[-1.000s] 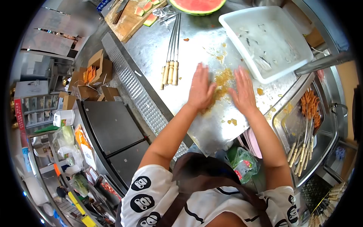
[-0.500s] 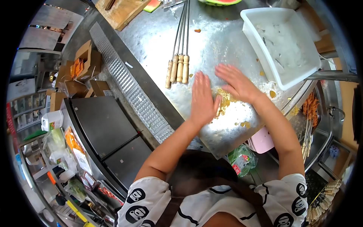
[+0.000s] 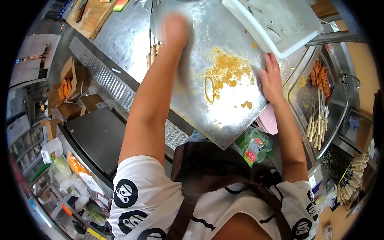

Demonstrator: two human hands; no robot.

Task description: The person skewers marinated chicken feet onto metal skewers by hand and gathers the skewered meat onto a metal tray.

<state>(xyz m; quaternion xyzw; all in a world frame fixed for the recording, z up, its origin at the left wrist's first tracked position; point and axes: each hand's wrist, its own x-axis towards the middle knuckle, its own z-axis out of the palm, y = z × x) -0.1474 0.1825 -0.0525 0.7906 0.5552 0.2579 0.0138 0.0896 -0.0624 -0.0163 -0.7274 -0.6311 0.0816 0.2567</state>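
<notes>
My left hand [image 3: 175, 32] is smeared by motion at the top of the metal table [image 3: 192, 120]. It lies over a blurred grey round thing [image 3: 158, 18]; whether the fingers grip it, I cannot make out. Partly covered by that thing are several skewers with wooden handles [image 3: 153, 54]. My right hand [image 3: 272, 82] has its fingers stretched out at the right side of the table, just below the white plastic tub [image 3: 290, 50]. Between my hands, yellow-brown crumbs [image 3: 230, 66] are spread on the metal, with a thin brown loop [image 3: 208, 90] beside them.
A wooden board [image 3: 94, 20] is at the far left corner. The sink [image 3: 340, 116] on the right holds skewers of reddish food [image 3: 320, 78]. A pink container [image 3: 269, 120] and a plastic bag [image 3: 254, 146] are below the table edge. Cardboard boxes [image 3: 76, 80] stand on the left.
My left hand has swung up and left to the skewers, where the grey round thing now shows. My right hand has moved right, off the crumbs. The crumbs look more spread and the view has shifted.
</notes>
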